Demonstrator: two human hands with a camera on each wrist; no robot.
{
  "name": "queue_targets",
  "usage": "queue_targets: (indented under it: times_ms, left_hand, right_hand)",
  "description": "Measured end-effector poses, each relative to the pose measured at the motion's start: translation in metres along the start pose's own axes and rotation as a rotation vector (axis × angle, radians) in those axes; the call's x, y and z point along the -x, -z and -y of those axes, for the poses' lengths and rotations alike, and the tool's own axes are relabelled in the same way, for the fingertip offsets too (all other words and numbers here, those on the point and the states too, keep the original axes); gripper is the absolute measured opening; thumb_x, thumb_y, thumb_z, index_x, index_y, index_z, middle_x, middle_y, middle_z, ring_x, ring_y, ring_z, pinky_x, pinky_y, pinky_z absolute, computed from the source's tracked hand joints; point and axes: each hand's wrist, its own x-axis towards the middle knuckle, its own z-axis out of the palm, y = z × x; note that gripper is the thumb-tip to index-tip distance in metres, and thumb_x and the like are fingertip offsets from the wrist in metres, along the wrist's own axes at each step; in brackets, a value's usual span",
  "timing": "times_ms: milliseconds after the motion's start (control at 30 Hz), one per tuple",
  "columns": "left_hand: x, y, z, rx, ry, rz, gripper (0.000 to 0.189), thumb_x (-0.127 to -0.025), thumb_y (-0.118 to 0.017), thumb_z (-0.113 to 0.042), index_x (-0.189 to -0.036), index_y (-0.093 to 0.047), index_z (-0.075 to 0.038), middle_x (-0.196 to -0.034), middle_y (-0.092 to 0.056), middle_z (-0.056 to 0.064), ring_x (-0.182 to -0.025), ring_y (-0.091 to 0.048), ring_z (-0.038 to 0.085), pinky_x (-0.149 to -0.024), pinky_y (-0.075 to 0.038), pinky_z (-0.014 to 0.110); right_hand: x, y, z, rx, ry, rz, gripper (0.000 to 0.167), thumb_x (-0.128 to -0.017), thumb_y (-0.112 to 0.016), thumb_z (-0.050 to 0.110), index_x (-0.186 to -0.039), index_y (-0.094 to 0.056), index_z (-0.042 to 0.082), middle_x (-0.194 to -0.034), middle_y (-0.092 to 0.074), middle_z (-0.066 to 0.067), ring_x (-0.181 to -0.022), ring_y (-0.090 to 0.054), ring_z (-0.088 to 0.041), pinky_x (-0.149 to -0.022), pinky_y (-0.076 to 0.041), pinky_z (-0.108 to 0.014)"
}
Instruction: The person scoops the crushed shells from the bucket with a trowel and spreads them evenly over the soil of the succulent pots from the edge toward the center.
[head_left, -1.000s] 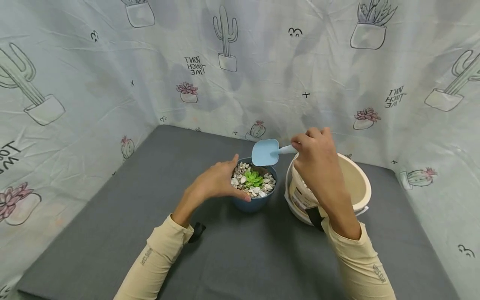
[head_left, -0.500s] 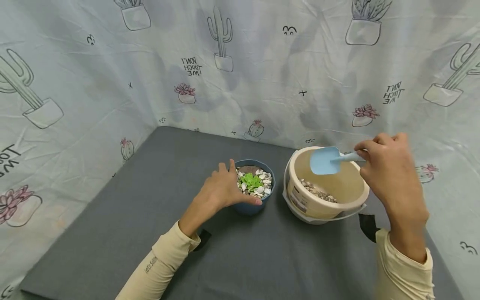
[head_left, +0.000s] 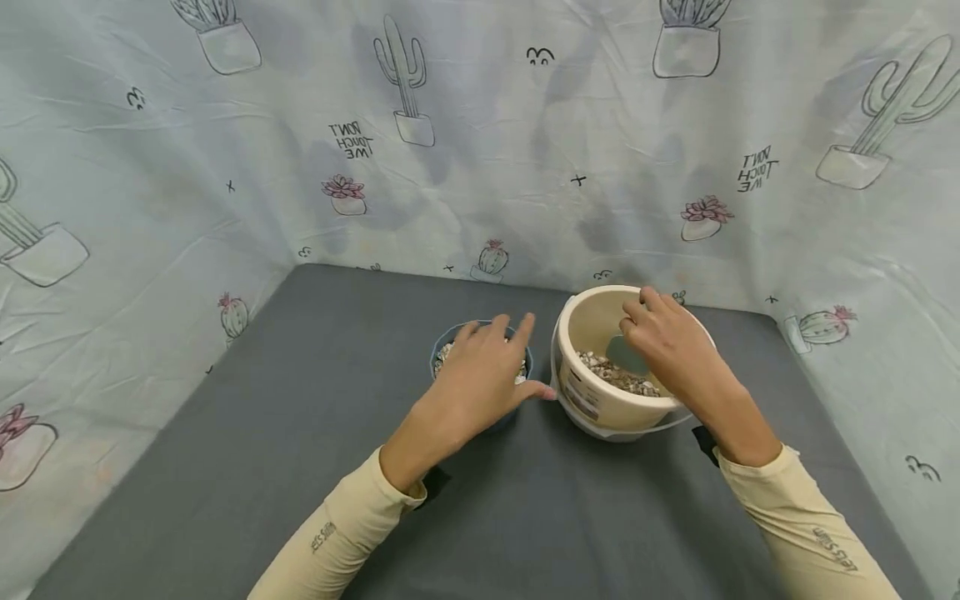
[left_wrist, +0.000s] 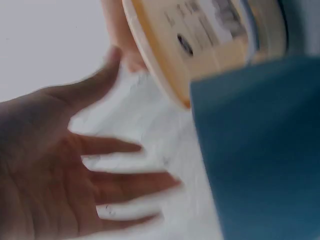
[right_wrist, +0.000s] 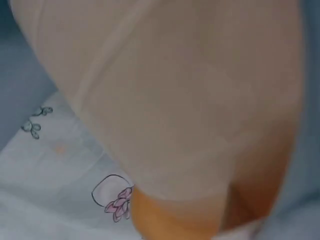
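Note:
My left hand (head_left: 491,367) lies with straight, spread fingers over the top of a small blue pot (head_left: 437,360), hiding the green succulent and most of the white pebbles in it. The left wrist view shows the same hand (left_wrist: 75,170) open beside the blue pot (left_wrist: 260,160). My right hand (head_left: 660,333) reaches into the cream bucket (head_left: 592,408) just to the right. It grips a light blue scoop (head_left: 624,355) whose blade is down on the pebbles (head_left: 600,368) in the bucket. The scoop's handle is hidden by the fingers.
Pot and bucket stand on a grey mat (head_left: 315,417), walled behind and on both sides by a cactus-print cloth (head_left: 465,167). The right wrist view is blurred and shows only the bucket wall (right_wrist: 175,100) against the cloth (right_wrist: 60,165).
My right hand carried the scoop from above the pot over to the bucket and lowered it inside. My left hand slid from the pot's side to over its top.

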Motion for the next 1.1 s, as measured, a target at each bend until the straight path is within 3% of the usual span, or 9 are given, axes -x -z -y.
queue_targets:
  times_ms: [100,200,300,400,600,667,833,933,1100]
  left_hand:
    - [-0.009,-0.009,-0.011,0.119,-0.197,0.000,0.080,-0.093,-0.068,-0.060,-0.155,-0.052,-0.012,-0.150,-0.058,0.018,-0.130,-0.065,0.032,-0.111,-0.054,0.045]
    - [-0.012,-0.016,-0.019,0.158,-0.278,0.020,0.069,-0.097,-0.068,-0.053,-0.150,-0.059,-0.011,-0.150,-0.057,0.018,-0.134,-0.062,0.030,-0.109,-0.056,0.041]
    - [-0.012,-0.019,-0.022,0.134,-0.273,0.026,0.068,-0.097,-0.069,-0.052,-0.148,-0.060,-0.010,-0.153,-0.055,0.019,-0.139,-0.059,0.031,-0.111,-0.055,0.042]
    - [-0.013,-0.020,-0.023,0.137,-0.277,0.013,0.069,-0.096,-0.072,-0.051,-0.148,-0.059,-0.008,-0.151,-0.056,0.019,-0.134,-0.062,0.030,-0.107,-0.057,0.041]
    - [-0.014,-0.020,-0.021,0.214,-0.297,0.027,0.072,-0.093,-0.077,-0.048,-0.149,-0.058,-0.006,-0.149,-0.055,0.017,-0.115,-0.069,0.024,-0.092,-0.061,0.034]
    - [-0.013,-0.021,-0.020,0.227,-0.287,0.034,0.072,-0.093,-0.077,-0.047,-0.149,-0.058,-0.006,-0.150,-0.054,0.018,-0.115,-0.069,0.024,-0.091,-0.061,0.034]
    - [-0.014,-0.022,-0.018,0.249,-0.281,0.034,0.071,-0.093,-0.078,-0.045,-0.148,-0.059,-0.005,-0.147,-0.055,0.018,-0.108,-0.069,0.022,-0.087,-0.061,0.033]
    - [-0.014,-0.023,-0.018,0.259,-0.279,0.032,0.070,-0.093,-0.078,-0.045,-0.147,-0.060,-0.004,-0.147,-0.055,0.018,-0.106,-0.069,0.021,-0.086,-0.061,0.033]
    - [-0.016,-0.024,-0.017,0.303,-0.292,0.040,0.070,-0.094,-0.077,-0.044,-0.149,-0.058,-0.005,-0.146,-0.055,0.016,-0.103,-0.068,0.020,-0.085,-0.060,0.032]
  right_hand:
    - [-0.002,-0.004,0.001,0.013,-0.022,0.018,0.015,-0.083,-0.075,-0.015,-0.075,-0.069,-0.004,-0.080,-0.058,-0.014,-0.075,-0.046,-0.032,-0.067,-0.044,-0.038]
    - [-0.004,-0.004,0.000,0.015,-0.072,0.024,0.016,-0.082,-0.075,-0.015,-0.073,-0.067,-0.005,-0.076,-0.058,-0.016,-0.068,-0.042,-0.030,-0.065,-0.039,-0.038]
    - [-0.006,-0.004,0.000,0.018,-0.130,0.043,0.020,-0.078,-0.076,-0.014,-0.068,-0.061,-0.004,-0.071,-0.055,-0.018,-0.063,-0.039,-0.028,-0.066,-0.034,-0.038]
    - [-0.006,-0.002,-0.001,-0.020,-0.222,0.080,0.020,-0.072,-0.075,-0.012,-0.066,-0.059,-0.002,-0.068,-0.055,-0.018,-0.062,-0.043,-0.030,-0.069,-0.032,-0.041]
    - [0.001,0.002,0.002,-0.314,-0.533,0.147,0.028,-0.066,-0.057,-0.017,-0.053,-0.052,0.007,-0.061,-0.055,-0.013,-0.065,-0.048,-0.030,-0.073,-0.031,-0.047]
    - [0.001,0.003,0.004,-0.397,-0.604,0.160,0.033,-0.072,-0.056,-0.017,-0.052,-0.049,0.009,-0.060,-0.053,-0.010,-0.065,-0.047,-0.028,-0.075,-0.031,-0.048]
    - [0.002,0.010,0.004,-0.535,-0.733,0.131,0.022,-0.091,-0.060,-0.007,-0.072,-0.070,-0.006,-0.068,-0.064,-0.019,-0.065,-0.053,-0.030,-0.075,-0.041,-0.046]
    - [0.008,0.022,0.000,-0.565,-0.807,0.105,0.018,-0.095,-0.062,-0.002,-0.087,-0.076,-0.010,-0.078,-0.072,-0.024,-0.064,-0.056,-0.031,-0.063,-0.043,-0.038]
    - [0.023,0.042,-0.015,-0.594,-0.926,0.106,0.021,-0.100,-0.063,0.007,-0.099,-0.078,-0.008,-0.087,-0.074,-0.026,-0.068,-0.058,-0.034,-0.058,-0.040,-0.032]
